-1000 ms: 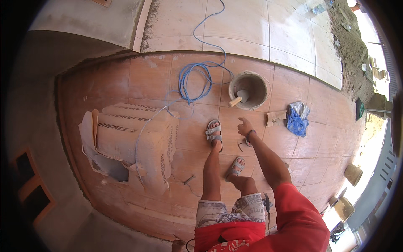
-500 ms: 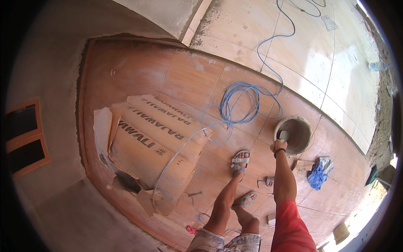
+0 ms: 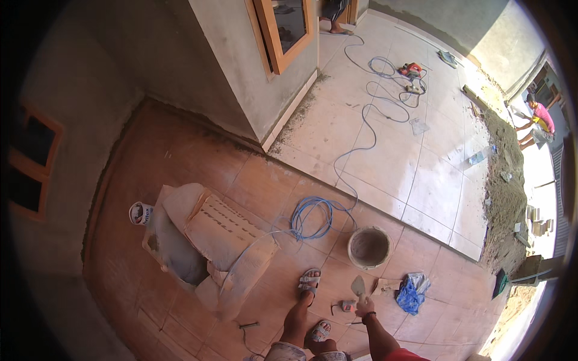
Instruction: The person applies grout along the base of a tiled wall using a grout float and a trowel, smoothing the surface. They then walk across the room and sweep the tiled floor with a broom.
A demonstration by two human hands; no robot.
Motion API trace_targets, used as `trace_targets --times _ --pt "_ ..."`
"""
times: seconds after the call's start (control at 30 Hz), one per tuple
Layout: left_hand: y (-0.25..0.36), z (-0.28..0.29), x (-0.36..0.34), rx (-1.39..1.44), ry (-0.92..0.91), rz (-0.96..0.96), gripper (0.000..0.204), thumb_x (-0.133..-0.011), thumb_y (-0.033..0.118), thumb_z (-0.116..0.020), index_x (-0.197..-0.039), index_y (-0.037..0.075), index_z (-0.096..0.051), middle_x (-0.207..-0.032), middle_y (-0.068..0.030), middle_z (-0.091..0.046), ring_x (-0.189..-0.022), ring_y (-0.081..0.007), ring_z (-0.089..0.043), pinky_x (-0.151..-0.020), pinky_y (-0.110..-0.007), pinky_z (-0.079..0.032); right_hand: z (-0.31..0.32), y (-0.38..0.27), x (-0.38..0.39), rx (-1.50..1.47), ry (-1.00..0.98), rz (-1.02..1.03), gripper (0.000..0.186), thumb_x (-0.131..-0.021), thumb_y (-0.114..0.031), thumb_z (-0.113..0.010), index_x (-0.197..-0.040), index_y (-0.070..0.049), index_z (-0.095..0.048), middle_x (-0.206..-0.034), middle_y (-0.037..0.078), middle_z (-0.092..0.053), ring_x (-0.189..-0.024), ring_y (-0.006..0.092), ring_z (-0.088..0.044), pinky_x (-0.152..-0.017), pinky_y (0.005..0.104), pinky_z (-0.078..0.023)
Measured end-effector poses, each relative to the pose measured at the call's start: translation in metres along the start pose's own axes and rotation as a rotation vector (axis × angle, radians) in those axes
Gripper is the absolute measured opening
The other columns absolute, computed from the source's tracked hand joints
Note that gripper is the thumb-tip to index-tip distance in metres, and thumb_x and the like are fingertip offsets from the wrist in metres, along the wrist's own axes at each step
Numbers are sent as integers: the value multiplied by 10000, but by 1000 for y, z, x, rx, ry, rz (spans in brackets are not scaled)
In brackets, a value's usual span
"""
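Observation:
My right hand (image 3: 365, 308), wearing a dark beaded bracelet, is closed round the handle of a trowel (image 3: 358, 285). The flat pointed blade is directed away from me, over the tiles. Just beyond its tip stands a round bucket (image 3: 368, 265) with a mortar-crusted rim and greyish contents. To the left of the hand lies what looks like a red and grey tape measure (image 3: 347, 305). A blue plastic bag (image 3: 410, 295) is crumpled on its right. My left hand is out of the picture.
Stacked brown paper sacks (image 3: 232, 231), one torn open on grey powder (image 3: 185, 263), lie left. A coiled blue cable (image 3: 313, 218) runs toward a red power tool (image 3: 411, 70). A white tub (image 3: 140, 213) stands beyond the sacks. Another person (image 3: 545, 117) bends at far right.
My right hand has drawn back from the bucket with the trowel, which was inside it. The view has lifted, bringing the far floor, a window and other people into sight.

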State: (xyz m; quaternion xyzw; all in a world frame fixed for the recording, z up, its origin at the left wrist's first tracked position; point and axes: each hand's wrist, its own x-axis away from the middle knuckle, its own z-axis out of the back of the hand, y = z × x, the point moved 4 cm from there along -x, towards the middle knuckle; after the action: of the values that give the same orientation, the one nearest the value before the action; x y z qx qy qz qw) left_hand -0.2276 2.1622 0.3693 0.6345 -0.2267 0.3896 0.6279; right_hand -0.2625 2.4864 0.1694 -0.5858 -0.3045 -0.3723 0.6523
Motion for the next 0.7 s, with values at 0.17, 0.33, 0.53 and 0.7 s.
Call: trace_targets --times 0.17,0.33,0.53,0.7 --pt "-8 7 64 -66 17 -119 291 -794 144 -612 -1049 83 -487 -934 -64 -532 -790 -175 -527 -655 -347 -440 1 -12 153 320 -120 -115 280 -795 -138 -583 -1038 -44 -481 -629 99 -498 -500 264 -505 -419 401 -406" --pt "14 -18 131 -102 -66 -270 281 -796 146 -610 -1042 82 -490 -914 -62 -536 -773 -171 -527 -642 -340 -438 112 113 135 -333 -351 -433 284 -794 -149 -585 -1033 -33 -485 -672 96 -520 -494 273 -505 -442 410 -424" --pt "-1 37 210 -117 20 -322 270 -799 149 -609 -1034 80 -495 -889 -60 -541 -752 -166 -528 -625 -332 -436 129 66 259 360 -99 -250 250 -801 -222 -609 -950 -30 -546 -675 88 -563 -511 234 -540 -466 375 -452" --pt "-13 54 248 -70 7 -371 261 -801 151 -607 -1027 79 -499 -869 -58 -545 -735 -162 -528 -612 -326 -434 154 17 309 540 -55 -214 274 -783 -214 -629 -962 -21 -554 -683 91 -574 -520 216 -556 -462 353 -463"
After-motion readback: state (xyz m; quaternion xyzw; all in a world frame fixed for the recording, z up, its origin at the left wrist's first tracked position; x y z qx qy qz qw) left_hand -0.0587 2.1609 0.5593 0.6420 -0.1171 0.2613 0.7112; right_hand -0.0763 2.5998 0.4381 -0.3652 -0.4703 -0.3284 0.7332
